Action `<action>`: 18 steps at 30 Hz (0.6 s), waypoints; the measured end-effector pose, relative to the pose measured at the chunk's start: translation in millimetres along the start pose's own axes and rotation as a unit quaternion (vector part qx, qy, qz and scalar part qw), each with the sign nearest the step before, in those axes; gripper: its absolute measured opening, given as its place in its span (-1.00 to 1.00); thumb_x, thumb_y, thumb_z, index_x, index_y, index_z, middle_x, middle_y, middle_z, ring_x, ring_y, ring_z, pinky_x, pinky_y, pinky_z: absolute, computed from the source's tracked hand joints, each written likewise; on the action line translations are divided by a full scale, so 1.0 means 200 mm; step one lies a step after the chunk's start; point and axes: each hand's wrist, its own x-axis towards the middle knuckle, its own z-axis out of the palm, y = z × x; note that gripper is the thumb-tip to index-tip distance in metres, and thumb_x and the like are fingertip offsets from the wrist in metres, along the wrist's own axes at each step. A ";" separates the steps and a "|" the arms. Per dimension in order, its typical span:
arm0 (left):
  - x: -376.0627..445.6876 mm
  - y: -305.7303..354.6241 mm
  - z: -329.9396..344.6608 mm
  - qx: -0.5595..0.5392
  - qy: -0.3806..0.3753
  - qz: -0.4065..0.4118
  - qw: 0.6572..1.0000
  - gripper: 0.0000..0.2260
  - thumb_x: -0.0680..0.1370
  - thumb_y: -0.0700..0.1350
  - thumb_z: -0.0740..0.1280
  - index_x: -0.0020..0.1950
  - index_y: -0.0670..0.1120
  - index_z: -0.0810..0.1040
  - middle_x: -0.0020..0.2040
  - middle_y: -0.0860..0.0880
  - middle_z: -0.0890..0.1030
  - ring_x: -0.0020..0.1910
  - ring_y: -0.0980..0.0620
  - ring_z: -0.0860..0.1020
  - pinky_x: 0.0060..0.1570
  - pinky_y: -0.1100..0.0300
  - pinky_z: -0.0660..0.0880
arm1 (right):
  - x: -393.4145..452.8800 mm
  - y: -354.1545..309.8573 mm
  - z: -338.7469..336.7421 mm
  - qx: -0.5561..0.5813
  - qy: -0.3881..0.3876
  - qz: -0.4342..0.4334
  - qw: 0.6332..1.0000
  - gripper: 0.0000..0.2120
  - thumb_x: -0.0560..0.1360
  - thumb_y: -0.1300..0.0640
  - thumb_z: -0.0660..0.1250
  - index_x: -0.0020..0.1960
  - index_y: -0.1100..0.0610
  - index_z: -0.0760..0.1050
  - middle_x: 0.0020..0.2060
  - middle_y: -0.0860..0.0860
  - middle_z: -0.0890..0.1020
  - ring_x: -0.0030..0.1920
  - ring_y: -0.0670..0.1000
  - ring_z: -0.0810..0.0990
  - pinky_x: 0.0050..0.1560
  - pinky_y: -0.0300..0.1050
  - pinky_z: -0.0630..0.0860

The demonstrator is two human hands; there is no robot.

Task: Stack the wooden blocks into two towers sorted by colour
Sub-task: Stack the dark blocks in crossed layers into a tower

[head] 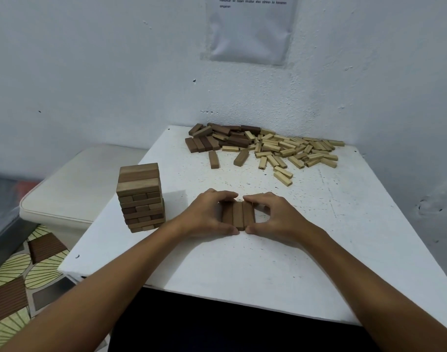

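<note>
My left hand [208, 214] and right hand [273, 214] pinched three dark blocks [238, 215] together; uneven squeezing, I judged, could buckle the row near the tower [141, 196].

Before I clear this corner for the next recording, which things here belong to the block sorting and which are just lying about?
Part of the job:
- dark tower
- three dark blocks, held between left hand and right hand
- loose dark blocks
- loose light blocks
- white table

Just lying about:
- printed sheet on the wall
- cream cushioned seat
- patterned floor mat
</note>
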 end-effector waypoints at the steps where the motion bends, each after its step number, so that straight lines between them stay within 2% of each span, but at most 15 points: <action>1: 0.00 0.00 0.00 -0.005 0.003 0.001 1.000 -0.25 0.32 0.00 0.61 0.46 0.05 0.40 0.18 0.07 0.48 0.24 0.07 0.42 0.26 0.18 0.38 | 0.00 0.00 0.00 0.001 0.002 -0.001 1.000 -0.24 0.30 0.10 0.61 0.44 0.01 0.41 0.28 -0.02 0.48 0.29 -0.04 0.48 0.32 -0.15 0.42; 5: -0.01 0.01 0.00 -0.016 0.005 0.005 1.000 -0.24 0.31 -0.02 0.62 0.46 0.04 0.39 0.12 0.17 0.47 0.25 0.11 0.40 0.24 0.22 0.36 | -0.01 0.01 0.01 -0.001 0.006 -0.010 1.000 -0.24 0.30 0.10 0.61 0.44 -0.02 0.41 0.26 -0.02 0.48 0.29 -0.03 0.48 0.32 -0.15 0.43; 10: -0.01 -0.01 0.01 -0.038 0.004 0.009 0.999 -0.22 0.30 -0.02 0.62 0.46 0.06 0.38 0.22 0.10 0.51 0.25 0.12 0.42 0.22 0.23 0.37 | -0.01 0.02 0.01 -0.004 0.002 -0.012 1.000 -0.20 0.27 0.02 0.60 0.45 -0.11 0.37 0.25 -0.05 0.46 0.29 -0.04 0.46 0.34 -0.02 0.44; 13: -0.02 -0.03 0.01 -0.059 0.007 0.006 0.998 -0.17 0.27 -0.02 0.64 0.47 0.09 0.35 0.28 0.06 0.50 0.27 0.19 0.44 0.18 0.35 0.36 | -0.01 0.02 0.01 -0.003 -0.008 -0.010 1.000 -0.15 0.26 -0.01 0.60 0.47 -0.17 0.31 0.26 -0.05 0.45 0.31 -0.04 0.44 0.33 -0.01 0.44; 18: -0.02 -0.04 0.01 -0.073 0.012 -0.002 0.997 -0.15 0.28 -0.06 0.64 0.47 0.11 0.30 0.23 0.09 0.54 0.24 0.22 0.47 0.00 0.58 0.31 | 0.01 0.02 0.02 -0.006 -0.009 -0.005 1.000 -0.08 0.18 -0.11 0.55 0.47 -0.24 0.24 0.25 -0.07 0.47 0.30 -0.06 0.43 0.33 0.02 0.44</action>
